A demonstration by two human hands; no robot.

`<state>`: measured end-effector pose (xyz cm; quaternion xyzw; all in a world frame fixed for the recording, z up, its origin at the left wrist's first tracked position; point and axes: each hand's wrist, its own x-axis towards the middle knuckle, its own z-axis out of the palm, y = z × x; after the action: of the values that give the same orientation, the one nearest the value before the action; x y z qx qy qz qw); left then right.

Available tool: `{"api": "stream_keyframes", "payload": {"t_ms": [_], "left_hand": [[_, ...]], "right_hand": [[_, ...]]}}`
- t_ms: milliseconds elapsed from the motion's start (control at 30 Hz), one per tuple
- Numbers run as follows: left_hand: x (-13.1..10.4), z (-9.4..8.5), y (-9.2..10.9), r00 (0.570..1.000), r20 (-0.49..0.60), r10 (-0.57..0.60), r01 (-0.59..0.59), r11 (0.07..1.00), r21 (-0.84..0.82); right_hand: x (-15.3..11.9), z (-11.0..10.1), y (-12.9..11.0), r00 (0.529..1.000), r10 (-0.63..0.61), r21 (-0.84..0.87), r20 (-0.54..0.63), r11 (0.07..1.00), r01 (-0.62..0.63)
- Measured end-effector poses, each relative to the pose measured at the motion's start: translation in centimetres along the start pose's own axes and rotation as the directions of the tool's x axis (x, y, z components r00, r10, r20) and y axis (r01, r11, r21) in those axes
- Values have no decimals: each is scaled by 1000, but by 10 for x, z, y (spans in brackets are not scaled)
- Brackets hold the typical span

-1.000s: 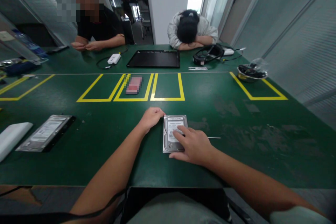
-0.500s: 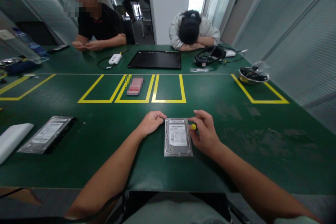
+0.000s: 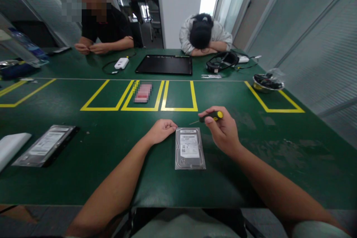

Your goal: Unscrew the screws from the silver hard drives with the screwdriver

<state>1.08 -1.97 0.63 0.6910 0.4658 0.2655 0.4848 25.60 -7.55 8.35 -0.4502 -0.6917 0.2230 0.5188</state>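
Note:
A hard drive (image 3: 190,158) with a white label lies flat on the green table, label side up. At its far left corner, my left hand (image 3: 161,132) is closed, thumb and index finger pinching the edge. My right hand (image 3: 224,130) grips a screwdriver (image 3: 213,116) with a black and yellow handle, just beyond the drive's far right corner. Its thin shaft points left, and the tip is above the table past the drive's far edge, apart from it.
A second hard drive (image 3: 51,143) and a white object (image 3: 12,147) lie at the left. Yellow tape (image 3: 178,109) marks rectangles ahead; one holds a blurred pink item (image 3: 143,93). Farther off are a black panel (image 3: 164,65), a bowl (image 3: 267,84), a headset (image 3: 221,61) and two people.
My right hand has lifted and moved away to the upper right of the drive, turning the screwdriver so its shaft points left. My left hand stays at the drive's corner.

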Motion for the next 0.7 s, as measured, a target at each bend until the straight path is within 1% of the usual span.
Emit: {"api": "stream_keyframes", "payload": {"t_ms": [67, 133, 267, 367, 533, 700], "left_hand": [[1, -2, 0, 1000, -2, 15, -15, 998, 55], [1, -4, 0, 999, -13, 31, -29, 995, 94], [1, -5, 1, 997, -17, 78, -74, 981, 178], [0, -6, 2, 994, -2, 109, -105, 960, 259], [1, -7, 3, 991, 12, 131, -129, 949, 289], [2, -7, 3, 993, 6, 121, -117, 945, 304]], "right_hand": [[8, 8, -3, 1000, 8, 66, 21, 998, -10], [15, 16, -5, 998, 31, 95, 46, 995, -36], [25, 32, -5, 993, 73, 67, 96, 995, -80], [28, 42, -2, 989, 68, 15, 128, 997, -70], [26, 52, 7, 995, 45, -52, 90, 998, -41], [24, 56, 15, 997, 31, -76, 72, 997, -26]]}}
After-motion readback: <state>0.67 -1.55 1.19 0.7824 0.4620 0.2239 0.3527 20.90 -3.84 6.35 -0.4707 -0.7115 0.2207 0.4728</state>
